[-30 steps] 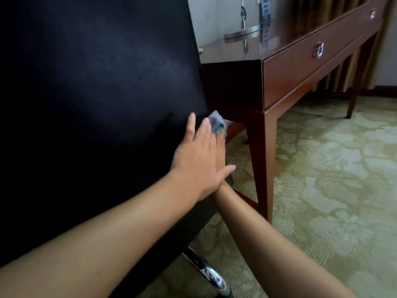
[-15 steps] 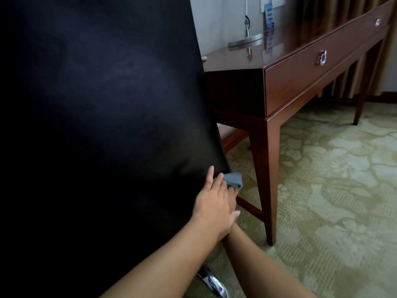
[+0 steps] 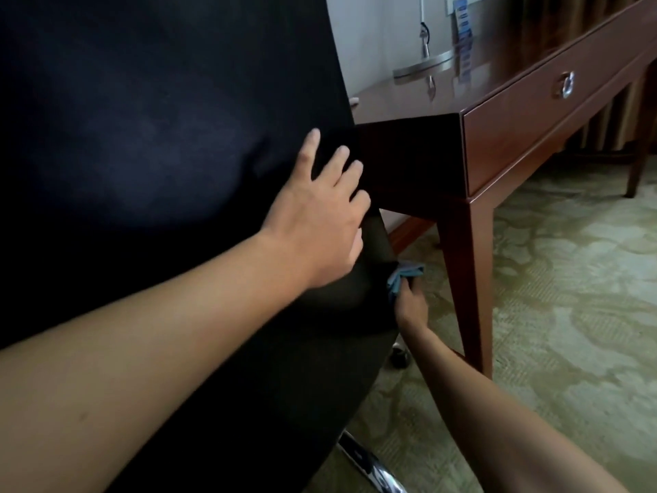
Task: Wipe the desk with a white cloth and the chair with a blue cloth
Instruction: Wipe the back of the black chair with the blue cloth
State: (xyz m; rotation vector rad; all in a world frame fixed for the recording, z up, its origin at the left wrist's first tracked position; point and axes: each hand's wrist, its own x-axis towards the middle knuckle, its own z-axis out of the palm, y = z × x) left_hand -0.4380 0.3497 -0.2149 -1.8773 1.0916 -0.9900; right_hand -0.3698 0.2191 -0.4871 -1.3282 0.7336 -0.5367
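Note:
The black chair back (image 3: pixel 149 144) fills the left half of the view. My left hand (image 3: pixel 320 211) rests flat on it near its right edge, fingers spread and straight. Lower down, my right hand (image 3: pixel 410 307) grips a bunched blue cloth (image 3: pixel 405 275) against the chair's lower right edge. The wooden desk (image 3: pixel 515 112) stands just right of the chair, its corner close to my left fingertips. No white cloth is in view.
A desk leg (image 3: pixel 469 286) stands right beside my right hand. A chrome chair base arm (image 3: pixel 369 464) and a caster (image 3: pixel 398 357) sit low on the patterned carpet (image 3: pixel 569 314). A lamp base (image 3: pixel 423 64) stands on the desk.
My left hand has moved up the chair back and apart from the right hand. My right hand with the blue cloth has gone down along the chair's right edge.

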